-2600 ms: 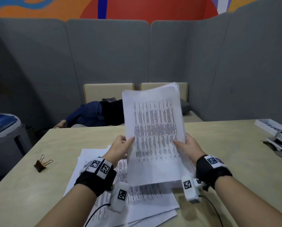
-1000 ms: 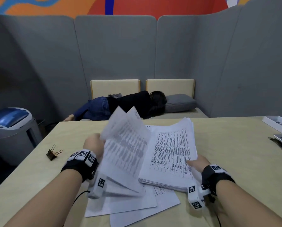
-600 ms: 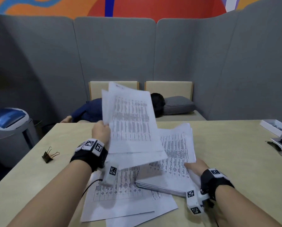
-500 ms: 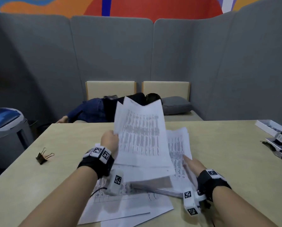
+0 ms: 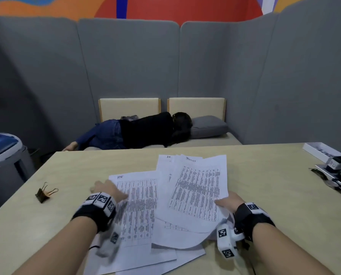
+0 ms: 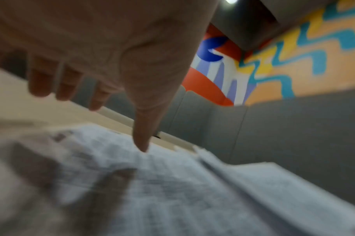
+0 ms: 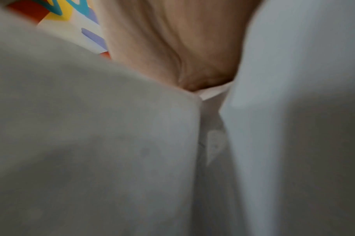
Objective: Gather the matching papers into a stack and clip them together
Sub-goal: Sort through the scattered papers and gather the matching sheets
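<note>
Head view: on the table [image 5: 264,195], 1 binder clip [image 5: 44,193] lies left, well apart from the papers [image 5: 138,205]. The right hand [image 5: 228,202] pinches 1 sheaf [image 5: 197,193].

Left wrist view: the left hand [image 6: 104,47], fingers [image 6: 141,135] spread, thumb touching paper.

Right wrist view: blurred paper around the hand.

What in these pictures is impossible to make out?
- Printed text on the papers: too small in the head view, blurred in the left wrist view.
- Right hand fingers: under the sheets; the right wrist view is filled by paper.
- Left hand: motion-blurred.
- Sheets lower in the pile: covered.
- Gadgets at the table right edge: cut off.
</note>
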Available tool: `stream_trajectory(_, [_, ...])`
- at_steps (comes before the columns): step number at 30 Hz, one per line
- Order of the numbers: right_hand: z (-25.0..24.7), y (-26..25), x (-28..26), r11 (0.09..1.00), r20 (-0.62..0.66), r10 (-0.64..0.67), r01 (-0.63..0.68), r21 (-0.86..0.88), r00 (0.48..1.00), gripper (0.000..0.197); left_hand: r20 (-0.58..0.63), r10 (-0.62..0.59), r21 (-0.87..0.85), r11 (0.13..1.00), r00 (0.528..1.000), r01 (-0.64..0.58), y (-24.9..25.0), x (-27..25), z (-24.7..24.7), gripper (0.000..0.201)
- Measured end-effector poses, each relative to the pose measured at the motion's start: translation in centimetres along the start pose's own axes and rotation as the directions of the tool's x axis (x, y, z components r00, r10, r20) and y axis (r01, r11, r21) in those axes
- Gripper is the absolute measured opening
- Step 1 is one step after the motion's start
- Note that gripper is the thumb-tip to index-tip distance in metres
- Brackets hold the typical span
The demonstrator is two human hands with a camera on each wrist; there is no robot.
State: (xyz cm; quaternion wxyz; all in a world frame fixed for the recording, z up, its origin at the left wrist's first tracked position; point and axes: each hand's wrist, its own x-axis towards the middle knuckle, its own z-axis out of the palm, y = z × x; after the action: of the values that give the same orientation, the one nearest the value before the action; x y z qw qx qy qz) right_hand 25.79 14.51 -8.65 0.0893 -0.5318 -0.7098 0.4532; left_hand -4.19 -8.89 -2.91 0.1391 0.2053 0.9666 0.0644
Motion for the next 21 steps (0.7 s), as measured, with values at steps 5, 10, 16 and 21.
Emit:
stream_trajectory(5, [0.1,0.1,0.7,0.999,-0.039,0.03,-0.031,-0.023,0.999,0.036,0.149,-0.089,0.064,0.995,0.985,0.081,-3.3,0.0,0.1,0.085])
stream_trajectory(10, [0.4,-0.1,0.4,0.998,-0.049,0.018,-0.02,-0.053,0.999,0.034,0.228,0.034,-0.211,0.977,0.973,0.016,-1.8,-0.3,0.3,0.053])
stream_trajectory(16, [0.5,0.1,0.7,0.999,-0.056,0.007,-0.009,-0.047,0.998,0.034,0.231,0.111,-0.231,0.971,0.967,-0.057,-0.9,-0.1,0.1,0.029])
stream_trajectory(21, [-0.5,0.5,1.2,0.999,-0.047,0.015,-0.013,0.039,0.999,0.034,-0.11,0.158,-0.421,0.887,0.981,-0.19,-1.3,0.7,-2.1,0.032])
